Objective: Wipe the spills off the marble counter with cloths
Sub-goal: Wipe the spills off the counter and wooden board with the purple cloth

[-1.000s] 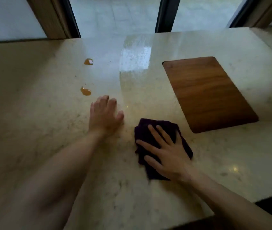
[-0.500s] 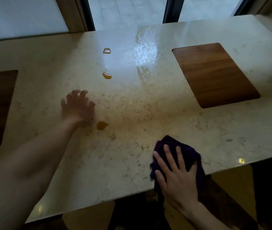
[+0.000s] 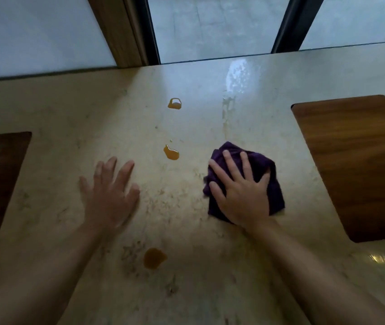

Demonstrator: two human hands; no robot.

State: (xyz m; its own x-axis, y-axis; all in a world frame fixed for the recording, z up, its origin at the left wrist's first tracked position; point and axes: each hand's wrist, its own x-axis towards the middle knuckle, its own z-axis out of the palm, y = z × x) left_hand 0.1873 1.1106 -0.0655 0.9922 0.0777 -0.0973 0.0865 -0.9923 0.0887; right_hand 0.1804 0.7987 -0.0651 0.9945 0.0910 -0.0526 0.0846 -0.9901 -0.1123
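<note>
With the right hand [image 3: 242, 191] spread flat, pressing the purple cloth [image 3: 260, 165] onto the tabletop [image 3: 69, 113], the wiping step is in hand but three amber spills are not yet reached; the nearest spill [image 3: 171, 152] lies just left of the cloth, another [image 3: 175, 104] farther ahead, a third [image 3: 154, 257] between the forearms; the left hand [image 3: 110, 195] is open, holding nothing; next calls for sliding the cloth leftward; bare marble there gives room, while the wooden insets [image 3: 355, 165] flank both hands, well apart.
</note>
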